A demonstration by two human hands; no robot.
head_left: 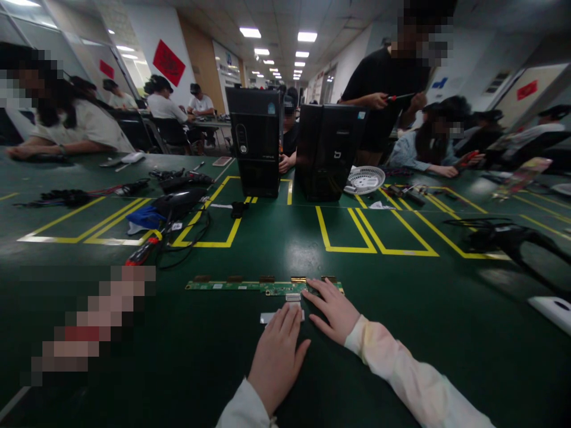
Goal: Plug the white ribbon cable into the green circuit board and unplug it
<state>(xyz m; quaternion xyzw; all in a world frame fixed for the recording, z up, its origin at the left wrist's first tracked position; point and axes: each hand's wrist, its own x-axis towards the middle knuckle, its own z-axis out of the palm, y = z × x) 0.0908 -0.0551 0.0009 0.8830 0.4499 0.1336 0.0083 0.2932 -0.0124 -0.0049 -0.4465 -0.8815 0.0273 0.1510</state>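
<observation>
A long, narrow green circuit board (241,286) lies across the dark green table in front of me, with several brown tabs along its far edge. My left hand (277,348) lies with fingers stretched out over a white flat ribbon cable (268,318), the thumb apart; the fingers cover part of the cable. Just beyond those fingertips is the cable's connector end (293,297), against the board's near edge. My right hand (336,312) has its fingers spread, with fingertips at the right part of the board.
Two black computer towers (259,142) stand at the table's middle. Left are a red-handled tool (141,252), a blue-and-black item (149,217) and cables; right, a white basket (366,179) and a black object (499,238). Yellow tape marks the table. People sit and stand around.
</observation>
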